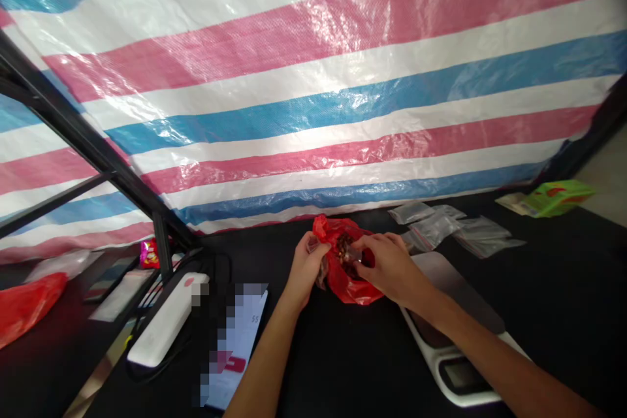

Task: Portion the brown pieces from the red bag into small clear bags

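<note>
L hand [304,268] gripping red bag [353,291]; R hand [389,266], clear pc [353,253] pinched

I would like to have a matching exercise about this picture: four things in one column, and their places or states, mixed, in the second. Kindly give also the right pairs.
Things
1. open red bag
2. scale
3. phone
4. green packet

Places or states
A. lit up
B. at the back right of the table
C. partly hidden by the right forearm
D. between the left hand and the right hand

Right pairs: 1-D, 2-C, 3-A, 4-B
</note>
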Demonstrator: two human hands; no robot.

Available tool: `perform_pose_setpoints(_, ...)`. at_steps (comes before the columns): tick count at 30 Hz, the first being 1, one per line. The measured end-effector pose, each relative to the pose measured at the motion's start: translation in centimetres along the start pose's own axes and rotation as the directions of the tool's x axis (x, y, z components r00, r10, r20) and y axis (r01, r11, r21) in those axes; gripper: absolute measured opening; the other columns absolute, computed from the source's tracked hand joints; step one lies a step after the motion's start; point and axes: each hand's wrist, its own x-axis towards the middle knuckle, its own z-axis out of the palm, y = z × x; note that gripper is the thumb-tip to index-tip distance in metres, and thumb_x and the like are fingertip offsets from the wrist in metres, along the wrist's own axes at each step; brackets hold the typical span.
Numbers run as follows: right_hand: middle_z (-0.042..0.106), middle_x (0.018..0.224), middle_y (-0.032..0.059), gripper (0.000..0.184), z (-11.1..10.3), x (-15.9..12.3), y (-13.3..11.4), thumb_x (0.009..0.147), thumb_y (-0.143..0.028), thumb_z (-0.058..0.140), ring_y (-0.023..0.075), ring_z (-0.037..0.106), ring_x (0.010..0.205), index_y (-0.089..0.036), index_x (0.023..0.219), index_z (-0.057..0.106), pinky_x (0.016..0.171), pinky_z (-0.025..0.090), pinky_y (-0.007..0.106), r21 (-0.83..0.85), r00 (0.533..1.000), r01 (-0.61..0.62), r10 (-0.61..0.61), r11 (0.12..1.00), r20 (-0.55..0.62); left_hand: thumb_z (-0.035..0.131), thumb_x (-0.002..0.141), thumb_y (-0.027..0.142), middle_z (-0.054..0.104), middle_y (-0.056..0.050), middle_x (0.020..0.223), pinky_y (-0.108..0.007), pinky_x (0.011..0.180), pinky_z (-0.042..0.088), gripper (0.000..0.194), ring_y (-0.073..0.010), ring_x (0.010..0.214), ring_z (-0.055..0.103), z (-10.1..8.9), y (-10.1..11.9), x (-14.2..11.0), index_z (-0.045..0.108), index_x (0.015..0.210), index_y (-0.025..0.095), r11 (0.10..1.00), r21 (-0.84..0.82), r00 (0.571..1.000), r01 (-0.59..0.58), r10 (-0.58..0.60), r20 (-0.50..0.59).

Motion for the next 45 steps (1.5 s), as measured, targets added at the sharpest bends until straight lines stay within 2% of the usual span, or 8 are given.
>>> perform_pose_setpoints(8, 0.079, 0.12, 0.0031, 0.039, 0.6, 0.1, 0.9, 0.082, -0.013, 0.072, 0.0293, 0.071, 0.113, -0.029, 0.117, 0.07, 0.105, 0.036, 0.052, 0.007, 0.998, 0.06, -0.06, 0.998, -0.013, 0.072, 0.085, 0.031, 0.061, -0.002, 0.084, -0.03, 0.077, 0.052, 0.015, -0.0174, 0.08, 0.062, -0.2, 0.2, 0.0, 0.062, 0.087, 0.02, 0.929, 0.322, 0.98, -0.183, 0.2, -0.02)
perform_pose_setpoints(11, 0.079, 0.126, 0.0033, 0.041, 0.1, 0.3, 0.9, 0.084, -0.015, 0.07, 0.0314, 0.071, 0.117, -0.03, 0.122, 0.071, 0.107, 0.038, 0.056, 0.041, 0.999, 0.038, -0.036, 0.998, -0.035, 0.071, 0.087, 0.027, 0.056, -0.006, 0.098, -0.035, 0.082, 0.054, 0.014, -0.0196, 0.087, 0.06, -0.5, 0.4, 0.2, 0.061, 0.091, 0.02, 0.721, 0.601, 0.787, -0.344, 0.571, -0.234)
perform_pose_setpoints(14, 0.081, 0.121, 0.002, 0.029, -0.5, 0.6, 0.7, 0.088, -0.023, 0.07, 0.0324, 0.072, 0.116, -0.031, 0.116, 0.076, 0.108, 0.044, 0.057, 0.138, 0.999, 0.015, -0.008, 0.99, -0.051, 0.069, 0.09, 0.025, 0.054, -0.008, 0.109, -0.037, 0.088, 0.053, 0.018, -0.022, 0.097, 0.06, -0.6, 0.9, -0.1, 0.058, 0.103, 0.021, 0.532, 0.724, 0.598, -0.44, 0.775, -0.206)
perform_pose_setpoints(19, 0.081, 0.118, 0.0046, 0.031, -1.5, 1.1, 0.4, 0.095, -0.039, 0.068, 0.0282, 0.076, 0.108, -0.028, 0.123, 0.074, 0.101, 0.059, 0.045, 0.444, 0.994, 0.038, 0.01, 0.895, -0.104, 0.072, 0.092, 0.027, 0.056, -0.004, 0.101, -0.031, 0.077, 0.05, 0.024, -0.0179, 0.086, 0.059, 0.2, 1.4, -1.4, 0.054, 0.107, 0.022, 0.457, 0.718, 0.522, -0.525, 0.839, -0.153)
perform_pose_setpoints(22, 0.08, 0.118, 0.0047, 0.033, -2.3, 0.9, -0.3, 0.095, -0.039, 0.069, 0.0253, 0.075, 0.106, -0.026, 0.125, 0.071, 0.101, 0.059, 0.041, 0.518, 0.983, 0.074, 0.026, 0.852, -0.184, 0.07, 0.092, 0.024, 0.059, -0.002, 0.093, -0.028, 0.074, 0.048, 0.017, -0.016, 0.079, 0.059, 0.9, 1.6, -2.3, 0.056, 0.101, 0.023, 0.436, 0.712, 0.574, -0.55, 0.817, -0.057)
perform_pose_setpoints(30, 0.072, 0.124, 0.0075, 0.035, -3.9, -0.5, -2.4, 0.097, -0.023, 0.062, 0.0243, 0.07, 0.11, -0.029, 0.132, 0.067, 0.099, 0.059, 0.04, 0.333, 0.932, 0.343, -0.276, 0.878, -0.233, 0.068, 0.09, 0.023, 0.068, 0.001, 0.082, -0.026, 0.069, 0.045, 0.01, -0.0168, 0.072, 0.064, 2.2, 1.8, -3.2, 0.062, 0.097, 0.025, 0.699, 0.615, 0.916, -0.364, 0.389, 0.1)
perform_pose_setpoints(36, 0.068, 0.136, 0.0079, 0.048, -3.0, -0.6, -1.6, 0.096, -0.013, 0.056, 0.0262, 0.066, 0.124, -0.032, 0.139, 0.065, 0.107, 0.056, 0.043, 0.077, 0.879, 0.469, -0.456, 0.88, -0.138, 0.071, 0.087, 0.026, 0.074, -0.003, 0.097, -0.03, 0.076, 0.049, 0.023, -0.0209, 0.084, 0.069, 2.9, 0.7, -3.3, 0.061, 0.108, 0.025, 0.729, 0.616, 0.951, -0.299, 0.283, 0.127)
perform_pose_setpoints(45, 0.067, 0.137, 0.0067, 0.041, -3.8, -0.5, -1.4, 0.101, -0.019, 0.056, 0.026, 0.066, 0.124, -0.032, 0.139, 0.064, 0.107, 0.054, 0.041, 0.09, 0.907, 0.404, -0.386, 0.91, -0.172, 0.069, 0.092, 0.033, 0.066, 0.001, 0.084, -0.025, 0.067, 0.046, 0.019, -0.0152, 0.071, 0.062, 3.1, 0.5, -3.2, 0.057, 0.103, 0.023, 0.826, 0.487, 0.958, -0.283, 0.264, 0.108)
